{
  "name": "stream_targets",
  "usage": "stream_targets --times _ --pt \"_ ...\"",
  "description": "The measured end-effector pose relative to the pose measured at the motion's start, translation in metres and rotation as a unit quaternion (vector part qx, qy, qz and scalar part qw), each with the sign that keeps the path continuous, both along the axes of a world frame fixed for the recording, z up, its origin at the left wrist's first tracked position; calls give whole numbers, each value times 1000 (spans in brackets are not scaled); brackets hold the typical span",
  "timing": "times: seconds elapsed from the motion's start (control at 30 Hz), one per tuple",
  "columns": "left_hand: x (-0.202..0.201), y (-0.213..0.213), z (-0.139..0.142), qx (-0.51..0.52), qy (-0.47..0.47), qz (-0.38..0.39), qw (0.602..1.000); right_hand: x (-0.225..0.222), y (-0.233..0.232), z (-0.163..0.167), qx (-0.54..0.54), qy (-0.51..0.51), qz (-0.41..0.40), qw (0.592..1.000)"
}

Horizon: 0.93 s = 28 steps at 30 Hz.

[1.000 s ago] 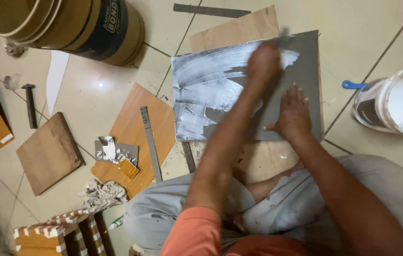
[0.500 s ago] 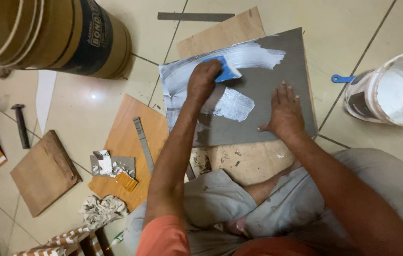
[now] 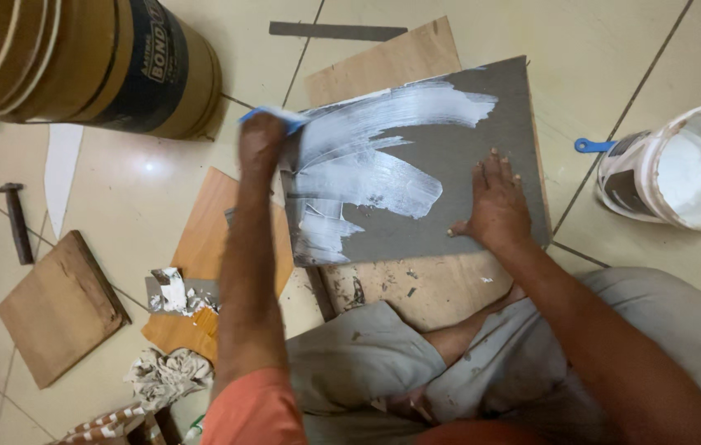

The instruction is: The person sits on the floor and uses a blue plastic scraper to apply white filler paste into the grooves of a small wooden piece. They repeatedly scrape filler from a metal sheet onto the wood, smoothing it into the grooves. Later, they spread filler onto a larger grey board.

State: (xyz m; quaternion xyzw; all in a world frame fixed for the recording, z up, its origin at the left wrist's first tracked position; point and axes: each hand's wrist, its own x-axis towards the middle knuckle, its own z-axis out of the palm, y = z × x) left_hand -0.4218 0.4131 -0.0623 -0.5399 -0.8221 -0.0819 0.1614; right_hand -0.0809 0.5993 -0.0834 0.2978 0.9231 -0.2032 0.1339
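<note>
A grey board [image 3: 482, 124] lies on a plywood sheet [image 3: 416, 284] in front of my crossed legs, smeared with white adhesive [image 3: 375, 156] over its left half. My left hand [image 3: 261, 140] grips a blue spreader [image 3: 278, 117] at the board's upper left corner. My right hand [image 3: 495, 206] lies flat on the board's lower right part, fingers spread, pressing it down.
A white bucket of white adhesive [image 3: 680, 169] with a blue-handled tool [image 3: 593, 146] beside it stands at right. A large tan drum [image 3: 87, 62] lies at upper left. Wooden boards [image 3: 58, 305], a hammer [image 3: 17, 218], a metal strip [image 3: 338, 31] and rags [image 3: 165, 375] litter the tiled floor.
My left hand has swept the blue spreader leftward across the board, from its right part to its upper left corner, spreading more white adhesive. My right hand stays on the board.
</note>
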Motion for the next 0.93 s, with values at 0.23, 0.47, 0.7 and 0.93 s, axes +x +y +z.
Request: stream_targets --times 0.23,0.47,0.7,0.93 --pt "13 -35 47 19 -60 195 979 3 -3 7 -9 -27 1 1000" --pt "53 44 37 10 -148 269 952 8 6 9 -21 -26 9 999" --pt "128 144 17 36 -252 226 940 19 16 7 -36 -6 0 999" --pt "212 255 4 42 -251 177 951 28 25 5 -49 22 -19 998"
